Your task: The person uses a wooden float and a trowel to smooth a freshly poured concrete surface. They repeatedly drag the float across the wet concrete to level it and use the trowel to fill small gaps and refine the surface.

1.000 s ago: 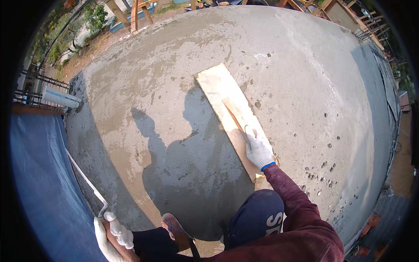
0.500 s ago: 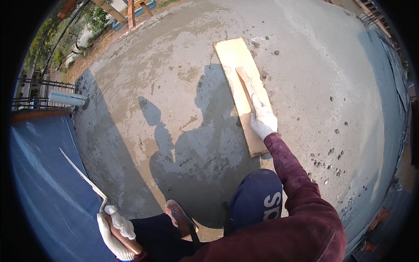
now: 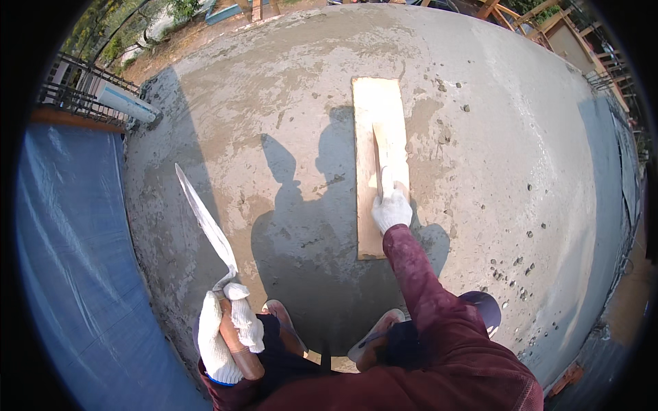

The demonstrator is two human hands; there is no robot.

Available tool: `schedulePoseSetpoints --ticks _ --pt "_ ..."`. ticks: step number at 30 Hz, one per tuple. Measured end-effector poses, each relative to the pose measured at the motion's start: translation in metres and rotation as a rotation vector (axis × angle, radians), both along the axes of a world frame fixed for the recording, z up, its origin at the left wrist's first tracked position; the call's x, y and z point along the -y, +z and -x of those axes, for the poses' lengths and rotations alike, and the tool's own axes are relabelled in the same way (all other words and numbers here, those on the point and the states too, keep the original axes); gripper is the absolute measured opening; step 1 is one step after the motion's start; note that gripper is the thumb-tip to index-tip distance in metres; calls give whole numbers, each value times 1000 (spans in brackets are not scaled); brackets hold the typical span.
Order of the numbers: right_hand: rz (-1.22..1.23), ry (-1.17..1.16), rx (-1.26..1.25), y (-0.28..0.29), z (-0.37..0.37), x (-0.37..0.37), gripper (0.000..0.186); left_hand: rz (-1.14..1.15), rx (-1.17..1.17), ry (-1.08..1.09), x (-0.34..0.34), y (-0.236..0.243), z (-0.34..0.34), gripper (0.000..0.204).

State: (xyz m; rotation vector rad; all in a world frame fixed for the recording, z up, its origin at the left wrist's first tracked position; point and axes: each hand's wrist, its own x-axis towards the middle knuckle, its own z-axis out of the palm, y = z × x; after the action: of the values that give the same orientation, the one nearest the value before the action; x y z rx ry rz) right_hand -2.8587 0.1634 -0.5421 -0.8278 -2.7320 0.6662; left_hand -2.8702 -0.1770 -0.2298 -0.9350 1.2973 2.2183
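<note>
My gloved left hand [image 3: 214, 340] is closed around the wooden handle of a pointing trowel [image 3: 207, 214], whose pale blade points up and forward. My gloved right hand [image 3: 391, 209] grips the handle of a long rectangular wooden float [image 3: 375, 97], which lies flat on grey, damp, patchy concrete [image 3: 493, 171]. Small pebbles and pits mark the concrete to the right. My shadow falls around the float. My sandalled feet [image 3: 281, 315] are below my hands.
A blue plastic sheet [image 3: 75, 240] runs along the left. A white pipe [image 3: 123, 103] and rebar [image 3: 72, 92] stand at the upper left. Wooden posts and boards [image 3: 548, 34] line the upper right edge, and bricks [image 3: 565, 380] lie at the lower right.
The float has moved from a slanted position to a more upright line in view, first farther forward, then slightly back. My left hand and trowel have risen and moved right.
</note>
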Motion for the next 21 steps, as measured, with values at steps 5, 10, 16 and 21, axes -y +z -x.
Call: schedulePoseSetpoints --ticks 5,10,16,21 --pt "165 -100 279 36 79 -35 86 -242 -67 -148 60 -32 -6 55" --pt "143 -60 248 42 143 -54 82 -384 -189 -74 25 -3 11 59" --pt "17 179 237 3 27 78 87 -391 -111 21 38 -10 41 56" --pt "99 61 343 24 192 17 82 -404 -197 -32 54 -14 42 60"
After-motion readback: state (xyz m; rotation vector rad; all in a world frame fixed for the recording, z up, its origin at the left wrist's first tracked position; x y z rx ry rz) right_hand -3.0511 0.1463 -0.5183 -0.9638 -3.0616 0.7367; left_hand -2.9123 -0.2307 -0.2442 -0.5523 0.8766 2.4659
